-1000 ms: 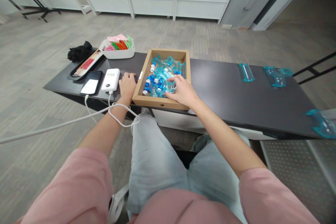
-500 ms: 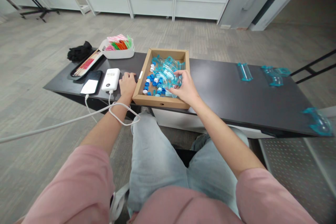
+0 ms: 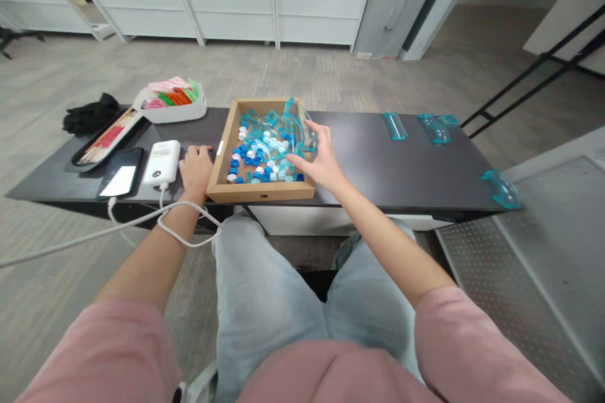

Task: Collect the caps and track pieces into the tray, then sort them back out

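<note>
Bright, even indoor light, soft shadows, slight motion blur, strong wide-angle edge distortion.

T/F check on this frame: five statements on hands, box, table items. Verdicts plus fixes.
1. The right hand holds a clear blue plastic piece at the right edge of the box. True.
2. The left hand is inside the box. False: it rests on the table beside the box's left wall.
3. The box holds small blue and white pieces. True.
4. The power bank has nothing plugged in. False: a white cable runs from it.
5. The phone lies right of the box. False: it lies left, beside the power bank.
</note>
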Tool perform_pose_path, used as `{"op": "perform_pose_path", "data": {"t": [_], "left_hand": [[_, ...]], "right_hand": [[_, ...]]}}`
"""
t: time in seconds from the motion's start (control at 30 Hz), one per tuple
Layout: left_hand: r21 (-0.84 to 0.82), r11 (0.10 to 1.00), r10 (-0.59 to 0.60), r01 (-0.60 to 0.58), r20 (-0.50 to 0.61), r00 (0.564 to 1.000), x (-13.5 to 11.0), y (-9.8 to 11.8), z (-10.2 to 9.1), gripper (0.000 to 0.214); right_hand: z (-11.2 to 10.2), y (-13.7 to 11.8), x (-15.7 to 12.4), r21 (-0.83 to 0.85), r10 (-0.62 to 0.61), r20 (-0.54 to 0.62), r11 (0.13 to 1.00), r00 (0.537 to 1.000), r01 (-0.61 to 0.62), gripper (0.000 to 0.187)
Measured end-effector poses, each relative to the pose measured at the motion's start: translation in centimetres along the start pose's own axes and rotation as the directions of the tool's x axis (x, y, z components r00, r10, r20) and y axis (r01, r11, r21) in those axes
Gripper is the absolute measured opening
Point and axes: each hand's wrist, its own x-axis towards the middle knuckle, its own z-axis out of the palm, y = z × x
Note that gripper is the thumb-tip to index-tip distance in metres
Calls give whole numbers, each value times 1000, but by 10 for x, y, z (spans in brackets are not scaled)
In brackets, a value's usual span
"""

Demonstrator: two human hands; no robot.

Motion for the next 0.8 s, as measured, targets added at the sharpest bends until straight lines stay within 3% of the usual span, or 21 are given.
{"op": "perform_pose_path", "data": {"t": [0.23,0.37,0.5,0.67,0.8], "left_hand": [[37,999,8,-9,25,1000,5,-1,0,56],[51,999,-11,10,23,1000,5,0,-1,56],[61,998,-28,26,29,999,4,2,-2,59],[64,998,-32,29,39,999,5,2,-3,59],[63,998,-31,28,47,998,6,0,-2,60]], "right_hand": [[-21,24,-19,85,86,-29,993,996,-84,110],[-19,36,-22,161,109,-72,982,991,-97,111],[-11,41,-22,226,137,-29,966,990,-127,101],[-5,33,-23,214,70,30,974,997,-75,106],[-15,33,-23,135,23,-12,991,1000,-21,104]]}}
